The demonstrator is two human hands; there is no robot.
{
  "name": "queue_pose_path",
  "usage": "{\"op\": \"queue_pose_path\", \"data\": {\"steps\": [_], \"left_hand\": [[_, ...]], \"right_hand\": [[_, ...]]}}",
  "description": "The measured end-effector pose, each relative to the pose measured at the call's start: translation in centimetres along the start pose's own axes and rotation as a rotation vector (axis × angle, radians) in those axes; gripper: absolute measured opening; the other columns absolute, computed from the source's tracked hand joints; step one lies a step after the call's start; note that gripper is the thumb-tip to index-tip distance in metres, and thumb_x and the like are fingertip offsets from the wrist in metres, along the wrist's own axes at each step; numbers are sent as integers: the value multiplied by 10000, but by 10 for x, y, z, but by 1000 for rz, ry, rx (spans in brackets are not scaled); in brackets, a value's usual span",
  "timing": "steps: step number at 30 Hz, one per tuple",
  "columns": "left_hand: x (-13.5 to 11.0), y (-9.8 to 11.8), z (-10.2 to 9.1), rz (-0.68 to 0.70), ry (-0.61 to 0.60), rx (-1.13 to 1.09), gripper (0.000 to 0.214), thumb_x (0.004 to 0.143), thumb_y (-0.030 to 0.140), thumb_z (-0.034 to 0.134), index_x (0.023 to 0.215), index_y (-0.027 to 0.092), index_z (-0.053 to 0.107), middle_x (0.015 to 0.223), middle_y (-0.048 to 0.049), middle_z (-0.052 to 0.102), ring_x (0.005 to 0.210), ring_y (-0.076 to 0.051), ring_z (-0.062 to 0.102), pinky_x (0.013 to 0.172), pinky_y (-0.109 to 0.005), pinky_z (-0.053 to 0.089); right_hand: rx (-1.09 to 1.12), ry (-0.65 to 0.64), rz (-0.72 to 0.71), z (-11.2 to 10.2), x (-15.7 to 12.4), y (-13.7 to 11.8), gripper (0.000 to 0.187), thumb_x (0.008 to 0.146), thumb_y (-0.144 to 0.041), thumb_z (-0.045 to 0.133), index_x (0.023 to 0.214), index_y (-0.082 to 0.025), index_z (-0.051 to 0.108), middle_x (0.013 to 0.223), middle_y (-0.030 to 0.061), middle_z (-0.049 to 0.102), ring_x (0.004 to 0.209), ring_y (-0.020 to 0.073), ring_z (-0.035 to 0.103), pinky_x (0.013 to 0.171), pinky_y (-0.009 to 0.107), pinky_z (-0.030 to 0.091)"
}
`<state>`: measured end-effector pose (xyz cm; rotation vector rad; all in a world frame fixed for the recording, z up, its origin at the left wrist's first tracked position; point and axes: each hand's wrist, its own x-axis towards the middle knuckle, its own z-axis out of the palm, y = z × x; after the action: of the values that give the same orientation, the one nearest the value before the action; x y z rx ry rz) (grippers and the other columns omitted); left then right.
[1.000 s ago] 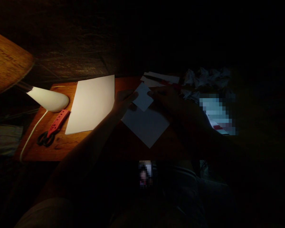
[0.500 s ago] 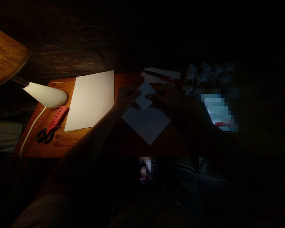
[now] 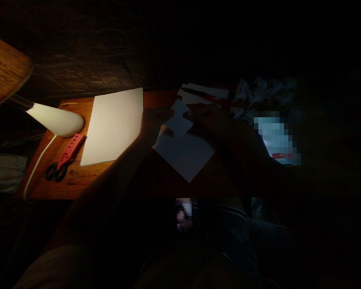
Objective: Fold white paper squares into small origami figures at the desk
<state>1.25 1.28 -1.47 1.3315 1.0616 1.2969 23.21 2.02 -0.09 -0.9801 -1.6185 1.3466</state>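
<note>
A white square of paper point(image 3: 185, 154) lies as a diamond on the dimly lit wooden table point(image 3: 78, 180). Its far corner flap point(image 3: 179, 119) is folded up toward me. My left hand point(image 3: 152, 122) pinches the flap's left edge with closed fingers. My right hand point(image 3: 206, 118) pinches the flap's right edge, fingers closed, and lies in deep shadow. Both forearms reach in from below.
A full white sheet point(image 3: 114, 125) lies left of the hands. A white lamp point(image 3: 55, 119) with its cord, and red-handled scissors point(image 3: 63, 158), sit at the table's left. Paper strips point(image 3: 203, 93) and crumpled paper point(image 3: 264, 94) lie at the back right. A blurred bright patch point(image 3: 275, 136) lies right.
The folded flap dipped flatter toward the sheet half a second ago and now stands up again between both hands. The view has shifted slightly.
</note>
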Motion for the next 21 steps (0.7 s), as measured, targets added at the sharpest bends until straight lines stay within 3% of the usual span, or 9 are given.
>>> {"op": "queue_pose_path", "data": {"steps": [12,18,21], "left_hand": [[0,0,0,31,13,46,506,803,588,862,629,183,613,558,7,559,458,-129,587,409,-244,520],[3,-2,-3,63,-29,111,488,877,593,784,647,192,629,540,-10,595,481,-133,597,448,-237,484],[3,-2,-3,70,-5,85,504,878,583,777,607,194,605,517,-19,585,456,-133,571,437,-244,455]], "right_hand": [[113,15,5,4,6,7,421,921,-526,817,683,-222,649,705,-6,643,700,148,616,609,274,486],[150,68,-23,-1,11,20,513,960,-552,762,641,-222,532,633,-37,482,587,107,437,544,275,372],[25,69,-28,-3,12,21,489,997,-595,697,698,-230,571,671,-12,530,669,142,535,585,289,428]]}}
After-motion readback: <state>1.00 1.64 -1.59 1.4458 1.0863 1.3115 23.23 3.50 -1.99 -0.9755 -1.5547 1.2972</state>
